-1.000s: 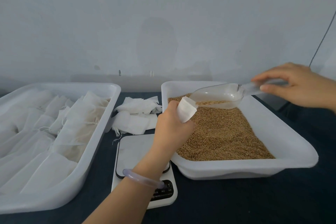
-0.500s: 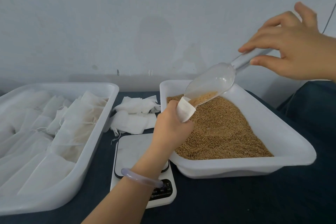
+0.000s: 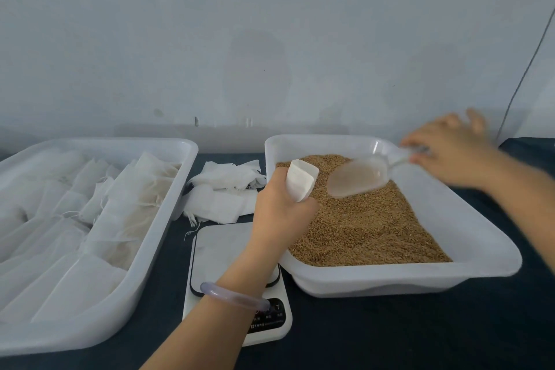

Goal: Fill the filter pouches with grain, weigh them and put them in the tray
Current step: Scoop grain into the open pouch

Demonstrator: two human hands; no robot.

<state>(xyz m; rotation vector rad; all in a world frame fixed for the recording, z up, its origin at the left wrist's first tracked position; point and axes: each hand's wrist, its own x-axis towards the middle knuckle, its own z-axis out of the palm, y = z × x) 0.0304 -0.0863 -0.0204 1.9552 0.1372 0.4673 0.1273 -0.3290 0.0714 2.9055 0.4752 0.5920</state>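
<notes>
My left hand grips a white filter pouch upright, its mouth open, over the left edge of the grain tray. Brown grain fills that tray. My right hand, blurred, holds the handle of a clear plastic scoop that hangs low over the grain just right of the pouch. The scoop looks empty. A white scale lies under my left forearm. On the left stands a white tray holding several filled pouches.
A heap of empty white pouches lies on the dark table between the two trays, behind the scale. A pale wall runs close behind the trays. A thin cable hangs at the far right.
My right hand has come down from its raised, tipped position, bringing the scoop from the pouch mouth to just above the grain. The grain seen in the scoop is gone. My left hand stayed put.
</notes>
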